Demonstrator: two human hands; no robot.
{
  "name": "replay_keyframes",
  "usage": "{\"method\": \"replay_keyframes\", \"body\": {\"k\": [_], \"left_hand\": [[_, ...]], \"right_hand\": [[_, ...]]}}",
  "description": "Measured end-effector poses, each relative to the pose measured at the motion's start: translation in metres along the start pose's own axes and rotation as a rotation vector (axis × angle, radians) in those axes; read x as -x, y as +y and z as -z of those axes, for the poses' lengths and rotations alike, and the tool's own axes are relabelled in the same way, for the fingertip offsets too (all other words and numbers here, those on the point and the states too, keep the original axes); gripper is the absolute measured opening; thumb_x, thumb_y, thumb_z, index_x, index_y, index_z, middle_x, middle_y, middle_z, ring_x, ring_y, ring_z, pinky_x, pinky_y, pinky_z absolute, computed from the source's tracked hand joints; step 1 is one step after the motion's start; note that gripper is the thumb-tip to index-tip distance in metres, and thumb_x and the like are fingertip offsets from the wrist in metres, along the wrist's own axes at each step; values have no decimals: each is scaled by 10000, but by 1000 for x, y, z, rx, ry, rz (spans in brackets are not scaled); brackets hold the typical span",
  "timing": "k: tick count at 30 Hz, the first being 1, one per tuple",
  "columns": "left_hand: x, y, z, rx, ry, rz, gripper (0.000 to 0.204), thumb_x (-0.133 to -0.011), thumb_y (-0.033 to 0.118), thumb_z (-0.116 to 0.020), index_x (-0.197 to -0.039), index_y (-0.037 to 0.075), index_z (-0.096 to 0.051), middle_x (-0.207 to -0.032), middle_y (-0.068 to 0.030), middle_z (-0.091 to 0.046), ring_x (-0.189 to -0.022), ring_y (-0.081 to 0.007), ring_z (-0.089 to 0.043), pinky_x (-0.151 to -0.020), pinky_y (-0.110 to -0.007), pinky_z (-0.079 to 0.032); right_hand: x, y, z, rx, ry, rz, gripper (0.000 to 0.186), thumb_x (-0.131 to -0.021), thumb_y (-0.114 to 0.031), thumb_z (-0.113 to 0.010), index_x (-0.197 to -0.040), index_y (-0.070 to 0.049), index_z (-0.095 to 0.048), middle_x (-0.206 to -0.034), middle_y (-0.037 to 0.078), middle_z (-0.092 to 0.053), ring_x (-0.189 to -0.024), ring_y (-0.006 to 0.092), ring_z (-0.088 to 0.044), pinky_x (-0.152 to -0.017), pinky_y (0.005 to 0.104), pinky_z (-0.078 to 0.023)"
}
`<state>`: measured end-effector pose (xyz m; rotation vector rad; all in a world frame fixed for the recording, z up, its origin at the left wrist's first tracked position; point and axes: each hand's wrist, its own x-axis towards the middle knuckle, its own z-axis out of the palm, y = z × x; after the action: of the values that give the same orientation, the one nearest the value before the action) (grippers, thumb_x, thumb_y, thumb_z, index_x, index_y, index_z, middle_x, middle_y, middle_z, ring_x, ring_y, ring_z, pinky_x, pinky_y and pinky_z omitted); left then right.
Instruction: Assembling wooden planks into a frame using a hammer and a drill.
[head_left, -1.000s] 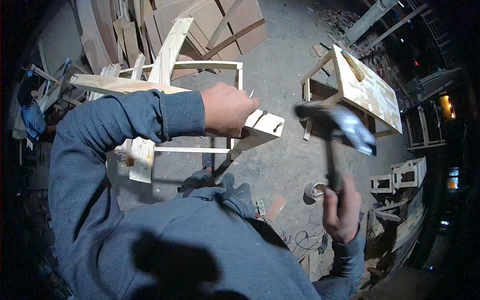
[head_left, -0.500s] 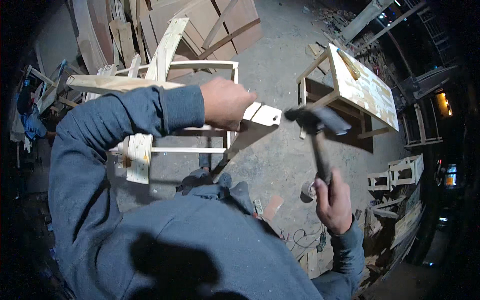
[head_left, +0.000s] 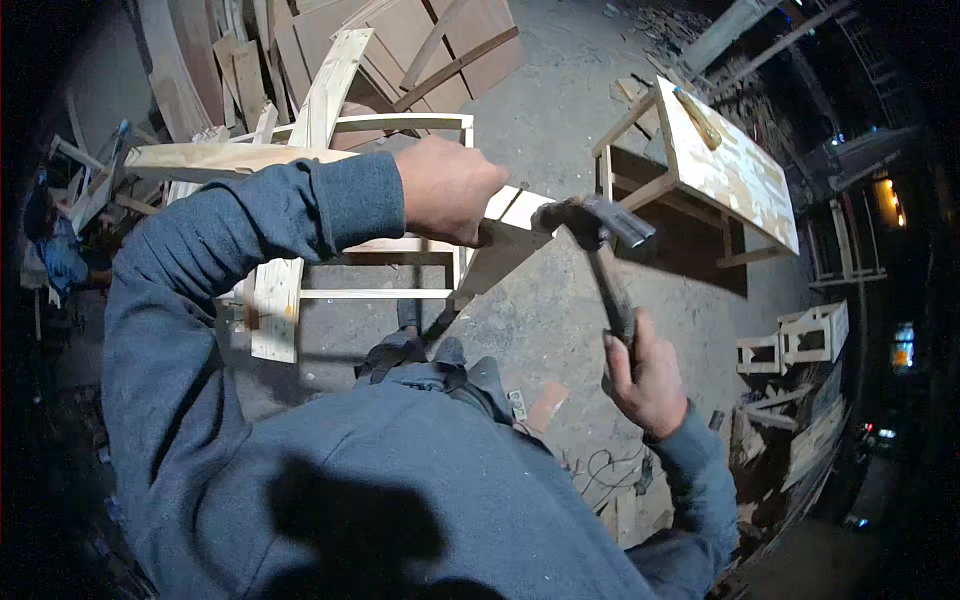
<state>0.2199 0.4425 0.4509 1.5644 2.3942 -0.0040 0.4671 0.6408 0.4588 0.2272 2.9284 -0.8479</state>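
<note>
Fingers wrapped around the handle, my right hand [head_left: 648,384] holds a hammer [head_left: 607,275], its head at the end of a wooden beam [head_left: 502,250]; my left hand [head_left: 450,190] curls over the beam, its fingertips hidden, their pinch impossible to tell.

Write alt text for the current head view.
A person's right hand holds a hammer, its head at the near end of a pale wooden board that the left hand grips. Further right, a wooden table with a patchy top stands on a grey floor.
</note>
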Motion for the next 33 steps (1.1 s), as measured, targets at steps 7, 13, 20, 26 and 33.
{"method": "replay_keyframes", "body": {"k": [7,13,20,26,33], "left_hand": [[-7,0,0,-8,10,12,444,-650,171,-734,-1038,13,-588,-725,-191,-653,-679,-372,-659,-604,-452,-523],[-4,2,-1,-17,35,17,471,-647,211,-742,-1050,20,-589,-709,-183,-651,-681,-379,-659,-609,-455,-524],[-3,6,8,-67,-12,25,433,-696,304,-743,-993,11,-628,-844,-194,-687,-806,-355,-685,-697,-450,-553],[-11,12,12,-70,-33,105,460,-696,331,-750,-1006,13,-631,-871,-190,-690,-820,-349,-686,-715,-444,-554],[-14,10,5,-93,43,74,498,-668,370,-770,-988,12,-637,-863,-182,-691,-829,-345,-685,-721,-428,-560]], "right_hand": [[33,16,54,-842,581,211,348,-964,-315,-519,-1198,-59,-495,-740,8,-521,-503,63,-429,-410,204,-347],[20,-27,63,-1085,924,616,360,-918,-364,-611,-1112,-86,-494,-955,48,-584,-782,181,-572,-561,308,-441],[7,37,-42,-255,267,36,155,-925,-132,-570,-961,-12,-478,-600,173,-516,-459,370,-500,-472,401,-412],[-5,50,-69,-966,300,-131,132,-979,-181,-544,-953,-82,-461,-599,-39,-436,-432,41,-393,-367,206,-336],[1,98,-99,82,493,316,216,-714,-139,-697,-871,-74,-564,-743,100,-598,-619,314,-583,-509,400,-441]]}}
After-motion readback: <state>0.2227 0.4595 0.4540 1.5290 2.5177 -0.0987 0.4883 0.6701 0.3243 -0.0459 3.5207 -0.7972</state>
